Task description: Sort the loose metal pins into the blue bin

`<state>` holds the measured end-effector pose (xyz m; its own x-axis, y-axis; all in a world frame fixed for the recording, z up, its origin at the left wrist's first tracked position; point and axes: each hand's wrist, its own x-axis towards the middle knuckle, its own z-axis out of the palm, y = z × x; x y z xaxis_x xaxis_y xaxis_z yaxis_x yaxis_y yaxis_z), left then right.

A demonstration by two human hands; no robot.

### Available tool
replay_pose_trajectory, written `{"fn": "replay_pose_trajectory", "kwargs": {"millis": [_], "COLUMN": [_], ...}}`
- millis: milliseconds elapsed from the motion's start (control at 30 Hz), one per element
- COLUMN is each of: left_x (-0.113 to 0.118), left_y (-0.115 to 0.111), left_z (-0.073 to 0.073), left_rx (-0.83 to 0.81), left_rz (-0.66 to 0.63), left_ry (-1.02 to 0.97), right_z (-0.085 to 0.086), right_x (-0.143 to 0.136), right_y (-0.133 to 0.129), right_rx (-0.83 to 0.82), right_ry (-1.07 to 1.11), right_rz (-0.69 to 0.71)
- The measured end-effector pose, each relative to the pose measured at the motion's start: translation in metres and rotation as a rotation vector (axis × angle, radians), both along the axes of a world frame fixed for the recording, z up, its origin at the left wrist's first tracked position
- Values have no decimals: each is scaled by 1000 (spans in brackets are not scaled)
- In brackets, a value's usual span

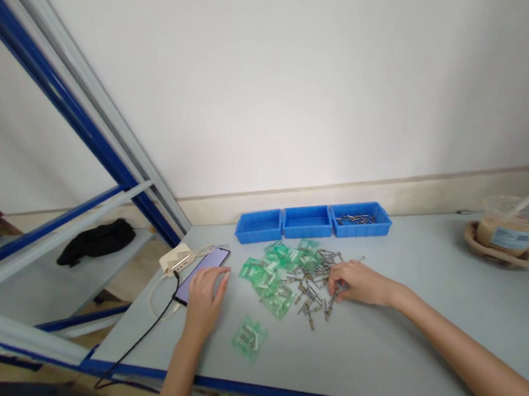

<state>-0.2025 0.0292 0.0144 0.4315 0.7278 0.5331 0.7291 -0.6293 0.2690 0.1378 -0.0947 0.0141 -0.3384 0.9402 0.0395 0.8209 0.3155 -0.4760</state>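
My left hand rests at the phone, its thumb and fingers apart with nothing between them. On the right, my right hand is closed at the edge of a loose pile of metal pins. Thumb and finger pinch what looks like one slim metal pin with a brass-coloured end; the fingers partly hide it. Several green clear packets with small pieces inside lie left of the pile. One separate green packet sits nearer the front edge, between my hands.
Three blue trays stand in a row at the back; the right blue tray holds metal pins. A power strip with cables lies at the left. A plastic cup in a brown bowl stands far right. A blue-and-grey frame borders the table.
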Motion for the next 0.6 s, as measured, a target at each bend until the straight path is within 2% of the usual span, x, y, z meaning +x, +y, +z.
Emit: {"fn": "replay_pose_trajectory", "kwargs": {"millis": [200,367,467,600], "left_x": [92,165,191,200], "left_y": [-8,-21,-27,-28], "left_z": [15,7,-4,-16], "left_rx": [-39,-38,-23,25], "left_rz": [-309,-516,-621,-654], "left_ry": [29,98,134,155], "right_z": [-10,-12,-15,-22], "right_x": [8,17,25,29], "right_y": [1,1,5,10], "right_rx": [15,97,110,99], "right_ry": [162,245,394,544], "right_rz": [-54,-162,-266,-344]}}
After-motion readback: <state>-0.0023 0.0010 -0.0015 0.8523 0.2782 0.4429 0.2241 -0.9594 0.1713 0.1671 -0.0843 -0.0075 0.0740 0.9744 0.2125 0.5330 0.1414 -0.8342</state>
